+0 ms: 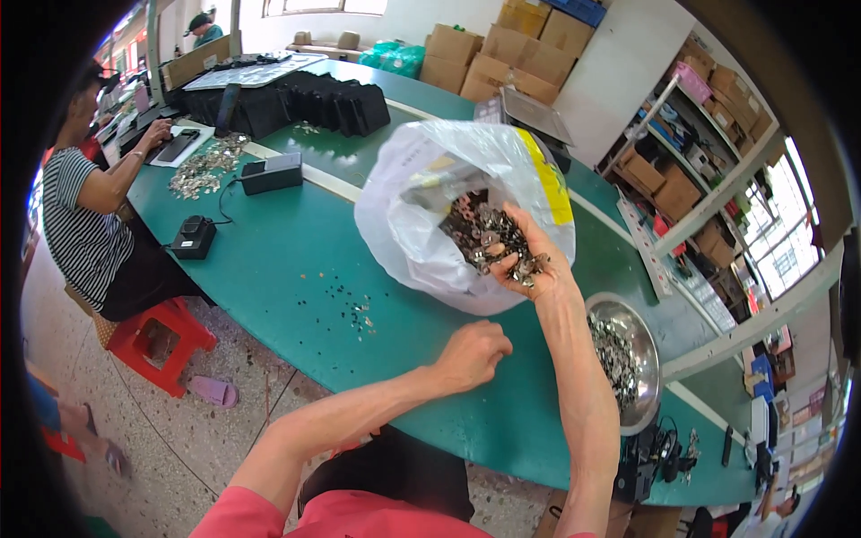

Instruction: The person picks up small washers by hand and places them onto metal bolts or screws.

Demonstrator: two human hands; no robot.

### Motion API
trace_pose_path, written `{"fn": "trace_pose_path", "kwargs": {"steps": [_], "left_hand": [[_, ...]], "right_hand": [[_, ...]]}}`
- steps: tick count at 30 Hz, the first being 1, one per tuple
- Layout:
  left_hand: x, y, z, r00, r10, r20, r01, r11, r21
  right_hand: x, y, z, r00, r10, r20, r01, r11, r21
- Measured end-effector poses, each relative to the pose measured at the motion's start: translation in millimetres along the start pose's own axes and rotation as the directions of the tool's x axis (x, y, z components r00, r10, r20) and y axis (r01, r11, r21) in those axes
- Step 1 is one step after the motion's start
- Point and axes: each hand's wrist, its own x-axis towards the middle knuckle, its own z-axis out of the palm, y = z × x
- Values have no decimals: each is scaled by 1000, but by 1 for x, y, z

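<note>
Grip of the right hand (pixel 541 255) is curled around a handful of small metal parts (pixel 484 229), at the mouth of a white plastic bag (pixel 399 233), with more of them inside. Nearer and to the left, the left grip (pixel 471 356) has its fingers loosely together over the green surface (pixel 404 334); whether it pinches anything, I cannot tell. The step in hand looks like moving a handful into or out of the bag; which way is unclear. The next move calls for cupped fingers and a steady palm, so loose pieces do not spill. Right of the bag sits a steel bowl (pixel 649 381) of similar pieces; to the left lie scattered dark bits (pixel 336 290).
</note>
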Motion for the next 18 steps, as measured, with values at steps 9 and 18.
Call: {"fn": "trace_pose_path", "kwargs": {"steps": [9,18], "left_hand": [[7,-6,-3,968,-149,-201,141,988,-56],[7,-4,-7,952,-283,-114,265,952,-154]], "right_hand": [[-87,31,-13,939,-321,-125,306,944,-122],[-110,90,-69,840,-471,-270,266,791,-551]]}}
